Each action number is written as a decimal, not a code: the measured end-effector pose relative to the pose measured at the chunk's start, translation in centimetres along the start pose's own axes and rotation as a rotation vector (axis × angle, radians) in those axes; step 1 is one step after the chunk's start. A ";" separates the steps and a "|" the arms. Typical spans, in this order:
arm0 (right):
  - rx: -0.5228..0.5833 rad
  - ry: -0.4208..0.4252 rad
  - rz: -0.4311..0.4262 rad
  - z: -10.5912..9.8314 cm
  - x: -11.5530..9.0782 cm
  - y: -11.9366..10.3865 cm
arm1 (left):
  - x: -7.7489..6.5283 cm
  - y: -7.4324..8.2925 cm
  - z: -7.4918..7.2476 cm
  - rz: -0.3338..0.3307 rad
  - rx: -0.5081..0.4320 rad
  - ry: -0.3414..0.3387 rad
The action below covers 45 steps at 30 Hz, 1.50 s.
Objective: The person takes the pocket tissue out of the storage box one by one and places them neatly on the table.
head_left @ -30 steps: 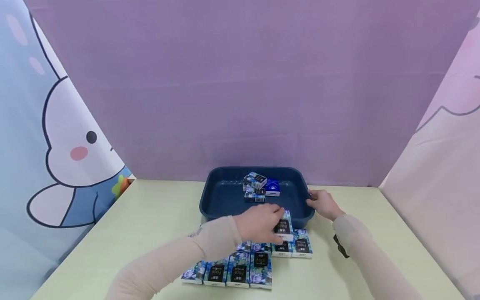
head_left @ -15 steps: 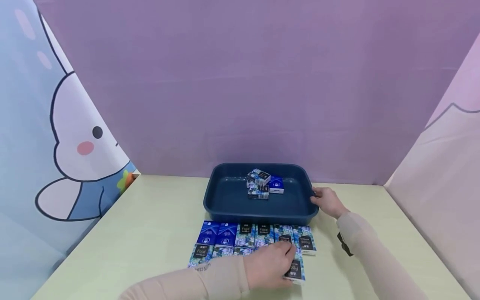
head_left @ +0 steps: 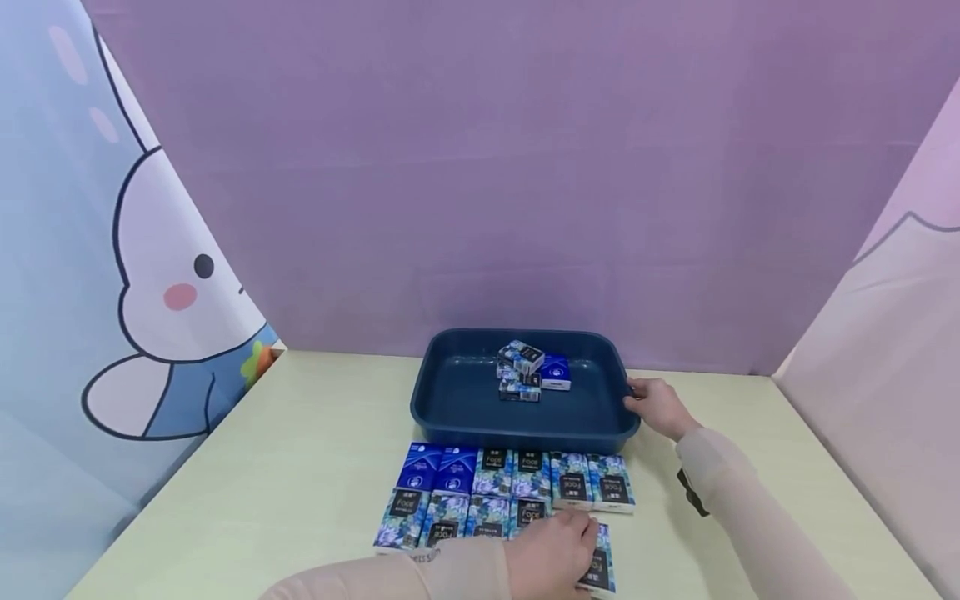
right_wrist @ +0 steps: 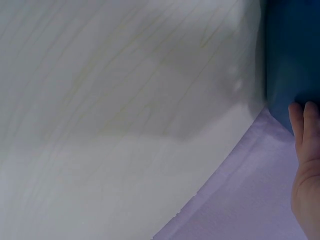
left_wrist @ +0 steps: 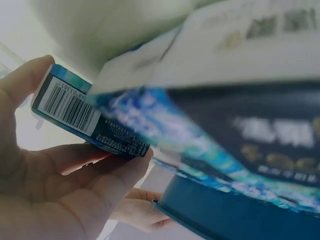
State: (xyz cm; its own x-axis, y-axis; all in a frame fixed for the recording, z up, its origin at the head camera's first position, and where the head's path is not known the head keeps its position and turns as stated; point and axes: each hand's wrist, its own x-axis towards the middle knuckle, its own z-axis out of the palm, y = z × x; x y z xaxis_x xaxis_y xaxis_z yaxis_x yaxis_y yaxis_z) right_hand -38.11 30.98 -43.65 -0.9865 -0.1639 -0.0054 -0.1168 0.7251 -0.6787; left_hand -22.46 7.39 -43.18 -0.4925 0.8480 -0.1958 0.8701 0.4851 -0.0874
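Observation:
In the head view my left hand is low at the front of the table, pinching a floral tissue pack with a black label. The left wrist view shows this pack's barcode end between thumb and fingers. Other tissue packs, floral and plain blue, lie flat in two rows beside and behind that hand. My right hand holds the right rim of a dark blue plastic tub; its fingers lie along the outer wall in the right wrist view.
Inside the tub is a small heap of floral packs with a blue pack beside it. A purple cloth hangs behind the pale table. Printed cartoon sheets stand at the sides.
My left hand has moved from the tub's front edge toward the front of the table, carrying the tissue pack to the right end of the front row. My right hand stays at the tub's rim.

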 end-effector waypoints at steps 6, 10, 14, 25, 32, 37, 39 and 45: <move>-0.002 0.004 -0.005 -0.1 0.0 -0.4 | 0.0 -0.1 1.0 -0.031 0.016 0.023; 0.003 -0.002 -0.010 0.0 0.1 -0.6 | -0.1 -0.1 1.3 -0.078 0.038 0.039; 0.003 -0.003 -0.008 -0.1 0.0 -0.6 | -0.3 -0.1 1.4 -0.104 0.036 0.057; 0.006 -0.010 0.003 -0.2 -0.1 -0.3 | -0.3 0.1 1.6 -0.131 0.086 0.160; 0.012 -0.007 -0.004 -0.1 -0.2 -0.4 | -0.2 0.0 1.7 -0.154 0.111 0.201; 0.015 -0.006 -0.009 -0.1 -0.1 -0.4 | -0.1 -0.1 1.5 -0.184 0.086 0.168; 0.014 -0.005 -0.012 -0.2 -0.1 -0.3 | -0.1 -0.1 1.4 -0.190 0.081 0.156; 0.017 -0.004 -0.008 -0.3 -0.1 -0.2 | 0.0 -0.1 1.2 -0.203 0.104 0.164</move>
State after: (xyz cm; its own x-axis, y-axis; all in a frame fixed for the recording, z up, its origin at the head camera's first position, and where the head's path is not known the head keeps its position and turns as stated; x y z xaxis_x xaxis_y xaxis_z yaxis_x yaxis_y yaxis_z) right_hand -38.04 31.01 -43.28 -0.9850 -0.1723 -0.0034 -0.1223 0.7125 -0.6910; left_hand -22.53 7.11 -44.37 -0.6467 0.7627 -0.0045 0.7463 0.6316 -0.2101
